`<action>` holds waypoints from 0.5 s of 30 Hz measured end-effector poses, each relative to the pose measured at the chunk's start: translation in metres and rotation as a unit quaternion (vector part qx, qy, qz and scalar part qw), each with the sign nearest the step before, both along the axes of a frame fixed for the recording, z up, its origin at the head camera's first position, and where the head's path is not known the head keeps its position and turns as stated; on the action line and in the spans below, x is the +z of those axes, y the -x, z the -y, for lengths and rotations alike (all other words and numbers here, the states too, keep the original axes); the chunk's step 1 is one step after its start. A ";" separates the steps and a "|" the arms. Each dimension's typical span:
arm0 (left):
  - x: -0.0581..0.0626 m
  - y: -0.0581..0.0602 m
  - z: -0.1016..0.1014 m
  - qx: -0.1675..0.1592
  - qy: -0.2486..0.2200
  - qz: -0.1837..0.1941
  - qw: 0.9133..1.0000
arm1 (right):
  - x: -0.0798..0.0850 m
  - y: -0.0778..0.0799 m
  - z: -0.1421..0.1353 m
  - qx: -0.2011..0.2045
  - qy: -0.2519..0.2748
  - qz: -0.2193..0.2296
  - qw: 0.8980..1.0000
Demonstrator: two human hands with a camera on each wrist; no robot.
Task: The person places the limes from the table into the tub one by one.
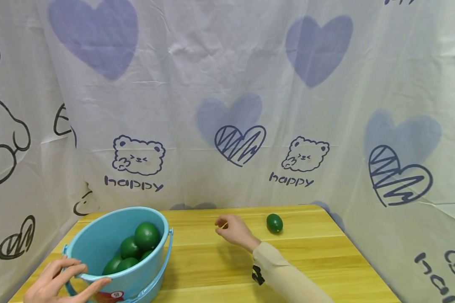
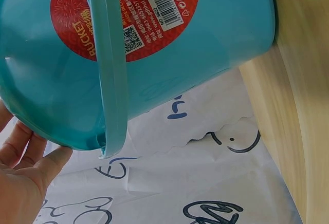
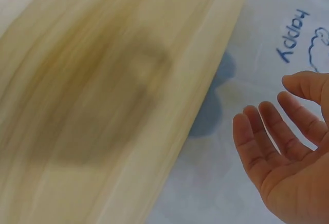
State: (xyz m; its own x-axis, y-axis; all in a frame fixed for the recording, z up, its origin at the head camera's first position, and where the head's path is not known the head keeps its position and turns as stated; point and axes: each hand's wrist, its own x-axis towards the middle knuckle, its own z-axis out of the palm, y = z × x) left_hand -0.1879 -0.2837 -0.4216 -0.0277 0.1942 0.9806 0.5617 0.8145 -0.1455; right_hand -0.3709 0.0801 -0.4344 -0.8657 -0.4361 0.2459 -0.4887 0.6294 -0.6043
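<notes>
A light blue bucket (image 1: 148, 269) stands at the table's left, several dark green limes (image 1: 147, 235) lying inside. My left hand (image 1: 54, 283) holds its near-left rim, fingers over the edge and thumb along the outside. In the left wrist view that hand (image 2: 31, 170) is at the rim of the bucket (image 2: 190, 64), which bears a red label (image 2: 154, 23). Above the table's middle is my right hand (image 1: 235, 230), fingers loosely bent and holding nothing. The right wrist view shows this hand (image 3: 293, 167) with fingers apart. One lime (image 1: 274, 224) lies on the table to its right.
The wooden table (image 1: 307, 256) extends right of the bucket. White curtains (image 1: 197, 63) with hearts and bears hang behind it and along both sides. The bucket's blue handle (image 2: 110, 70) hangs down against its outer wall.
</notes>
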 end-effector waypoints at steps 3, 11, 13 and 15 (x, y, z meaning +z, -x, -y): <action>-0.001 0.000 -0.001 0.000 -0.035 0.019 0.999 | -0.005 0.005 -0.008 -0.027 -0.016 -0.012 0.999; -0.002 -0.001 0.000 0.012 -0.082 0.053 0.995 | -0.014 0.013 -0.027 -0.071 -0.041 -0.014 0.997; -0.003 -0.002 0.001 0.016 -0.085 0.062 0.994 | -0.015 0.014 -0.031 -0.078 -0.046 -0.013 0.996; -0.004 -0.002 0.002 0.016 -0.086 0.065 0.994 | -0.016 0.015 -0.035 -0.084 -0.047 -0.017 0.995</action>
State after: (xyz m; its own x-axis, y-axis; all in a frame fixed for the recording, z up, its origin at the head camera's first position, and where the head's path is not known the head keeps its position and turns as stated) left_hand -0.1862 -0.2855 -0.4258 -0.1605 0.0207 0.9868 0.5408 0.8382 0.0704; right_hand -0.3858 0.1149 -0.4500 -0.9198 -0.3090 0.2417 -0.3917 0.7560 -0.5244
